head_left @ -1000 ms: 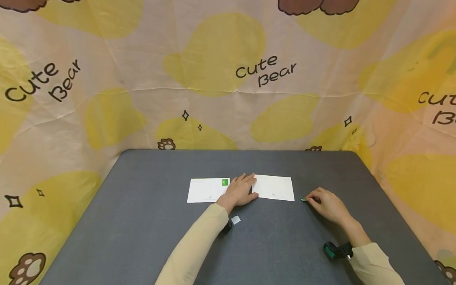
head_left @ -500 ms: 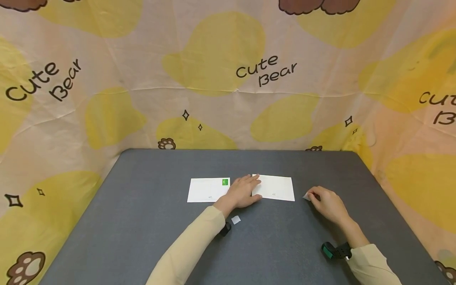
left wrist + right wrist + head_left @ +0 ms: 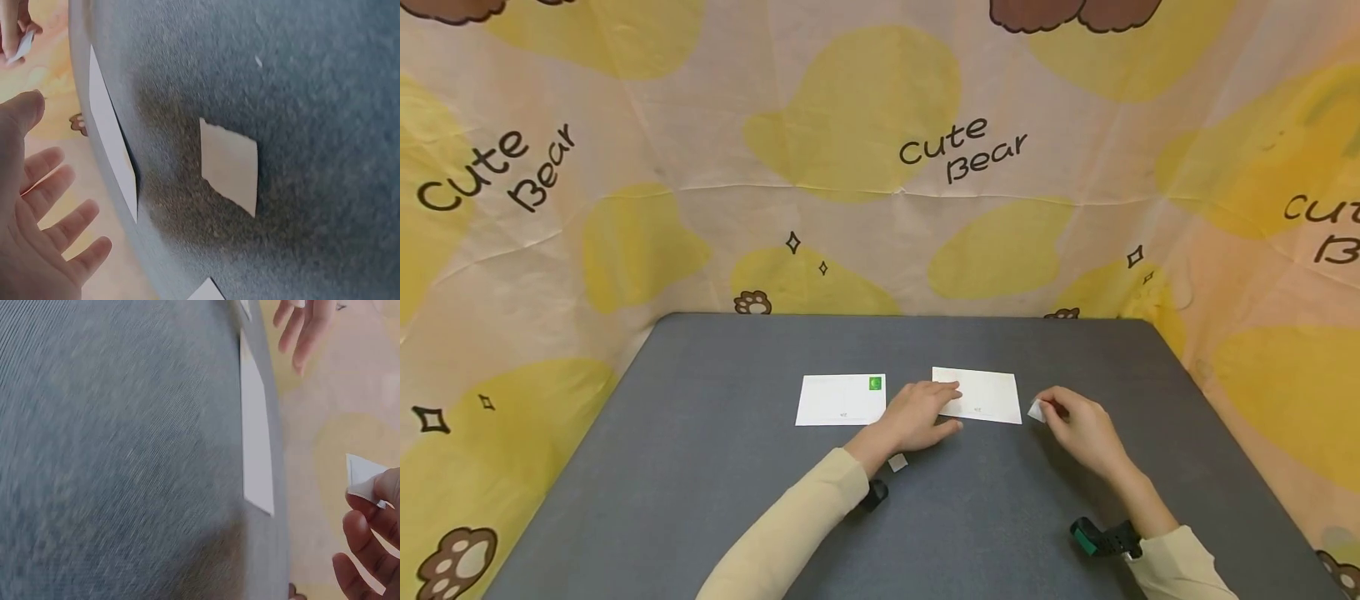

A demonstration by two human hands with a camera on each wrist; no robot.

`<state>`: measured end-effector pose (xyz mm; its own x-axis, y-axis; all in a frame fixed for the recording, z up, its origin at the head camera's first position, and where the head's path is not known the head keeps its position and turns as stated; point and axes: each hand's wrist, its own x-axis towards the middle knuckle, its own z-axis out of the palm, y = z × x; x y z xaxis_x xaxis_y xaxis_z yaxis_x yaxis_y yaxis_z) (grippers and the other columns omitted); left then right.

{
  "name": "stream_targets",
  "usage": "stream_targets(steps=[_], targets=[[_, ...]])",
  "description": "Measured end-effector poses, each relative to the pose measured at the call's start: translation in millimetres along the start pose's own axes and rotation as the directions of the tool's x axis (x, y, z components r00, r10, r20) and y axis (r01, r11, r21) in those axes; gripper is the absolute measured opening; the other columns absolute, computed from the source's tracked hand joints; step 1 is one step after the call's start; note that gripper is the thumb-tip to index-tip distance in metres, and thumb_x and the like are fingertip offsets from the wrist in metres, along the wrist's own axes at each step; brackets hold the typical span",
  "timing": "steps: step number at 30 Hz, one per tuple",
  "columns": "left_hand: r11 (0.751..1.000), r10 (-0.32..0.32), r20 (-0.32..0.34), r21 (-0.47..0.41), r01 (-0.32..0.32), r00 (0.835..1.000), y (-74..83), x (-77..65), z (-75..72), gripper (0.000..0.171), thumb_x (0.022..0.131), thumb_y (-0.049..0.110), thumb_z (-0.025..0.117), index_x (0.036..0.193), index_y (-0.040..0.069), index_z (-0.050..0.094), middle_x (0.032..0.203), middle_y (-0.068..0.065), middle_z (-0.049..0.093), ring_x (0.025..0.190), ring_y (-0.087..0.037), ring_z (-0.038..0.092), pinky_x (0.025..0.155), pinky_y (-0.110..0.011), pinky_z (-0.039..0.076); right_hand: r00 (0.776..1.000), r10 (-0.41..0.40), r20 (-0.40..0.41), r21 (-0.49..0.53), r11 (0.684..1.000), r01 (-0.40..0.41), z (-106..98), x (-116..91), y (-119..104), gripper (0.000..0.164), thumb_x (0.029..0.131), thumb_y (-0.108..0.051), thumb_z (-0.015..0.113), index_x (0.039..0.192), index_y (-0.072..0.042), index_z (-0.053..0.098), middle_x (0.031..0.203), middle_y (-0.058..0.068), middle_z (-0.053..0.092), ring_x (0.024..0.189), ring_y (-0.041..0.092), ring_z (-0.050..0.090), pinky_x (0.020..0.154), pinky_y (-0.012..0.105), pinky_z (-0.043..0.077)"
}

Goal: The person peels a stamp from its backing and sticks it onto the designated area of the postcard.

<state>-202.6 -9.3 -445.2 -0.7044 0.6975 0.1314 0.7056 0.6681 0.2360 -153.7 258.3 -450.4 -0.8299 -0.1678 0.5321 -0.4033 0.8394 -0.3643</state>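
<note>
My right hand (image 3: 1084, 429) pinches a small stamp (image 3: 1037, 411) between thumb and index finger, its white side showing. It is just off the right edge of a white envelope (image 3: 988, 396). In the right wrist view the stamp (image 3: 364, 472) bends slightly at the fingertips, the other fingers loosely curled. My left hand (image 3: 917, 418) reaches over the left part of this envelope with spread, relaxed fingers and an empty palm, also seen in the left wrist view. Left of it lies a second white envelope (image 3: 838, 402) with a green stamp (image 3: 875, 383) in its upper right corner.
A small white paper scrap (image 3: 230, 165) with ragged edges lies on the grey table (image 3: 715, 500) near my left wrist. Black bands are on both wrists. Behind the table hangs a yellow and cream printed cloth (image 3: 850, 108).
The stamp in my right hand has turned from its green side to its white side and come slightly left, nearer the envelope. My left hand has shifted right and toward me.
</note>
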Motion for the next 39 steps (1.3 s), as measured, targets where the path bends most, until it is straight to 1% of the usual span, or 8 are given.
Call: stream_targets(steps=[5,10,17,21,26,30,35,39], targets=[[1.0,0.005,-0.029,-0.021,-0.005,1.0,5.3,-3.2,-1.0,0.047,0.089,0.041,0.054,0.129,0.015,0.053,0.134,0.002,0.052,0.122,-0.018,0.049,0.098,-0.037,0.04,0.999,-0.021,-0.047,0.049,0.999,0.023,0,4,-12,0.013,0.077,0.001,0.068,0.083,-0.011,0.067,0.073,-0.006,0.063,0.064,0.006,0.057,0.057,0.024,0.049],[0.998,-0.002,-0.081,-0.059,-0.002,0.997,10.1,-8.3,-2.4,0.042,0.089,0.039,0.056,0.124,0.016,0.057,0.124,0.003,0.059,0.11,-0.017,0.056,0.092,-0.034,0.043,0.998,-0.03,-0.06,0.082,0.996,0.034,3,8,-23,0.013,0.077,0.001,0.069,0.084,-0.009,0.067,0.072,-0.005,0.063,0.063,0.005,0.056,0.057,0.02,0.048],[0.989,-0.06,-0.151,-0.145,0.038,0.987,16.9,-15.1,-5.5,0.035,0.088,0.036,0.057,0.117,0.017,0.061,0.116,0.005,0.062,0.102,-0.014,0.058,0.088,-0.03,0.044,0.999,-0.011,-0.031,0.134,0.991,0.015,7,13,-42,0.014,0.078,0.0,0.068,0.087,-0.01,0.066,0.069,-0.005,0.062,0.063,0.006,0.057,0.055,0.027,0.049],[0.974,-0.103,-0.178,-0.217,0.063,0.979,19.5,-20.4,-9.7,0.031,0.088,0.033,0.059,0.114,0.017,0.063,0.112,0.006,0.063,0.1,-0.012,0.059,0.083,-0.027,0.048,0.999,-0.036,-0.017,0.176,0.984,0.038,9,15,-54,0.014,0.079,0.0,0.067,0.087,-0.01,0.065,0.066,-0.007,0.059,0.061,0.004,0.055,0.054,0.033,0.05],[0.936,-0.165,-0.22,-0.342,0.083,0.961,19.9,-26.5,-12.5,0.026,0.088,0.028,0.06,0.111,0.016,0.064,0.104,0.005,0.065,0.094,-0.013,0.063,0.075,-0.025,0.05,0.998,-0.063,0.002,0.198,0.978,0.061,13,18,-64,0.015,0.079,0.0,0.066,0.087,-0.013,0.065,0.066,-0.011,0.057,0.061,0.002,0.053,0.055,0.031,0.05],[0.894,-0.195,-0.243,-0.443,0.07,0.95,19.6,-29.5,-13.9,0.023,0.087,0.023,0.061,0.106,0.012,0.065,0.096,0.003,0.066,0.086,-0.012,0.064,0.071,-0.023,0.049,0.998,-0.061,0.013,0.212,0.976,0.057,18,19,-70,0.014,0.08,-0.001,0.066,0.086,-0.014,0.065,0.066,-0.011,0.057,0.062,0.002,0.054,0.055,0.03,0.049],[0.847,-0.239,-0.264,-0.528,0.068,0.935,17.3,-34.7,-12.4,0.016,0.086,0.019,0.062,0.097,0.01,0.068,0.086,0.006,0.066,0.076,-0.005,0.06,0.07,-0.023,0.049,0.998,-0.055,0.009,0.255,0.966,0.051,25,20,-77,0.014,0.081,-0.001,0.065,0.087,-0.014,0.064,0.067,-0.01,0.059,0.062,0.002,0.055,0.057,0.032,0.051],[0.796,-0.263,-0.261,-0.602,0.056,0.929,14.6,-40.2,-8.3,0.009,0.086,0.015,0.062,0.092,0.011,0.068,0.082,0.005,0.067,0.07,-0.003,0.059,0.066,-0.02,0.049,0.999,-0.044,0.007,0.284,0.958,0.04,31,20,-83,0.013,0.082,-0.001,0.064,0.087,-0.013,0.064,0.066,-0.01,0.059,0.062,0.002,0.056,0.057,0.028,0.05]])
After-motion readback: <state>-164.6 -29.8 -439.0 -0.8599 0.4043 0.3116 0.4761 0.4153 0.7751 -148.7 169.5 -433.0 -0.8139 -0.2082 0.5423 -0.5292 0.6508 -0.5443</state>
